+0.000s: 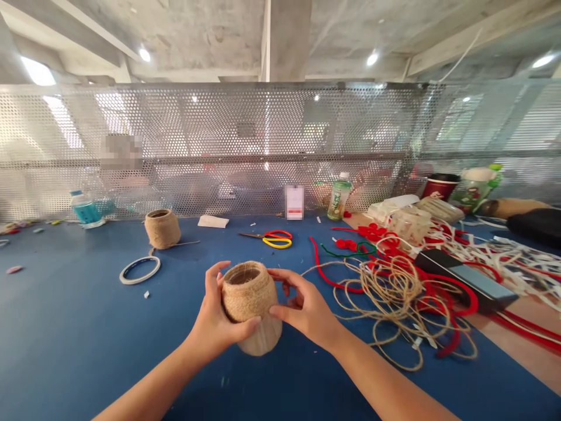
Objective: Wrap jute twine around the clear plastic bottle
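Jar (249, 301), half-wrapped: held between my left hand (218, 318), cupping, and right hand (310, 307), gripping lightly. Twine (405, 279), one tangle: right of both hands. Step, seemingly: winding; next turn needs tension.

No text, label or number can be read.

- A silvery perforated metal screen (245, 131) runs across the back of the flat blue tabletop (79, 345) — bright patches show through its many small holes.
- Behind it, a broad grey concrete pillar (289, 44) rises near the middle.
- Overhead spreads a rough grey concrete ceiling (210, 35) with thick pale beams (473, 41).
- Small, round white lamps (372, 58) glow up there — a larger white panel of light (38, 71) shines at far left.
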The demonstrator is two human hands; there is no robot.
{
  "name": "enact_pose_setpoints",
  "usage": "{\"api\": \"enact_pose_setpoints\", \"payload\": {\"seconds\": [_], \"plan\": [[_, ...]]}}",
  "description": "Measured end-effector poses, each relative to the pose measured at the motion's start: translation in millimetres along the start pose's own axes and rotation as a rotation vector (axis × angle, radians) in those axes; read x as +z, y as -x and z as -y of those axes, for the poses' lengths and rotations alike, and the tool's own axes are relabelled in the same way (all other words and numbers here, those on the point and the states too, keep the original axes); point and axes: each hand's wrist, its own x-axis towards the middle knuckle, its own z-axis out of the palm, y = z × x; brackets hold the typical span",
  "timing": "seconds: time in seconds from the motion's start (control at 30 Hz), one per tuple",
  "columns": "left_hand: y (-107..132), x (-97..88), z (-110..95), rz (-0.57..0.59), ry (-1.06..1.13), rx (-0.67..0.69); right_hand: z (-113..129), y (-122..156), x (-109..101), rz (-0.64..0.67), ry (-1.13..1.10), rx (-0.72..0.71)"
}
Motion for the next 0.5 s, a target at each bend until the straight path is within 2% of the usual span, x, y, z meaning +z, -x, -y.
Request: {"api": "enact_pose_setpoints", "payload": {"seconds": [0.2, 0.4, 0.5], "plan": [[2.2, 1.3, 0.1, 0.038, 0.038, 0.011, 9.1, 3.6, 0.3, 0.006, 0.067, -0.015], [-0.6, 1.2, 0.6, 0.075, 0.025, -0.032, 8.2, 4.2, 4.3, -0.006, 0.150, 0.022], [-2.5, 0.2, 3.0, 0.039, -0.034, 0.006, 6.0, 5.4, 5.9, -0.022, 0.159, 0.005]]}}
